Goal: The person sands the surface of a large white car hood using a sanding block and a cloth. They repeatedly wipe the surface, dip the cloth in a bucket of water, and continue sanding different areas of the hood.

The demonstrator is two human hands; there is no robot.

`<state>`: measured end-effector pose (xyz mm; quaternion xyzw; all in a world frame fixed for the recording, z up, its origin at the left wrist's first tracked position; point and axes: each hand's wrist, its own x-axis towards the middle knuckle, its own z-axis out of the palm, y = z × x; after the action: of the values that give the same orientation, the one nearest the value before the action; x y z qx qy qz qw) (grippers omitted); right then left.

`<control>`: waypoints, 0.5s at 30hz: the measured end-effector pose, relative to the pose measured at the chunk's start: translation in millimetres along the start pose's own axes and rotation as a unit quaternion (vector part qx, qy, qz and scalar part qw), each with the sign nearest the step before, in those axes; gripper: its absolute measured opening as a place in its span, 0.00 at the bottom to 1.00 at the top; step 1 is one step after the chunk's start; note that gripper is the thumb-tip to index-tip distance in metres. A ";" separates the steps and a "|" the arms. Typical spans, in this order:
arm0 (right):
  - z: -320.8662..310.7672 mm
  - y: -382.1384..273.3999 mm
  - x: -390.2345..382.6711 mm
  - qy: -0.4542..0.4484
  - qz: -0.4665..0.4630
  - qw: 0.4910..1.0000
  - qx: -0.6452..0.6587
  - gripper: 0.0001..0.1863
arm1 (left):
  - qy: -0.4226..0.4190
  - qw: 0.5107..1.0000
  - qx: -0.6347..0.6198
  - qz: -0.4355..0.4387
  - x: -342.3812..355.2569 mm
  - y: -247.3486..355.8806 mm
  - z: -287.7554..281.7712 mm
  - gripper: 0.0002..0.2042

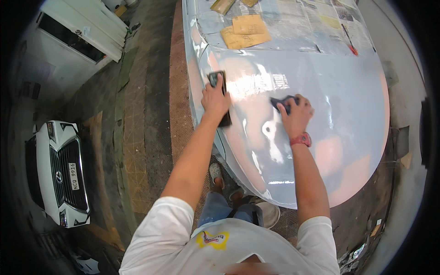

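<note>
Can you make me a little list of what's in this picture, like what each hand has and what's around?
Place: workshop floor
Left hand: presses a dark block on the hood's edge
Right hand: presses a dark pad on the hood
Hood: pale, glossy, patchy
Windshield: covered with newspaper
Sandpaper: tan sheets on the newspaper
Wrist: red watch
Nearby: white car at left

car hood [321, 114]: smooth metal — glossy, wet-looking sheen
sanding block [219, 82]: dark, matt
masking [293, 18]: newspaper — matt
floor [151, 114]: rough concrete
</note>
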<state>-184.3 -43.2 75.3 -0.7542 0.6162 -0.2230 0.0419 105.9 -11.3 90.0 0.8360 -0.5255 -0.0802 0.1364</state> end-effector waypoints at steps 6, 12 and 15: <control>32.4 47.2 -13.1 0.075 0.013 0.997 -0.013 0.17 | 0.015 0.996 0.010 0.083 -87.0 6.1 46.3 0.38; 36.5 43.2 -14.9 0.060 0.022 0.998 -0.013 0.18 | 0.040 0.996 0.008 0.080 -29.9 -11.7 32.4 0.34; 38.1 36.0 -8.7 0.057 0.006 0.998 -0.007 0.18 | 0.062 0.998 -0.003 0.020 94.8 -12.3 -6.1 0.35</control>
<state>-203.5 -51.6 26.5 -0.7367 0.6237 -0.2611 0.0027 159.4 -90.7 92.8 0.8283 -0.5324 -0.0271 0.1726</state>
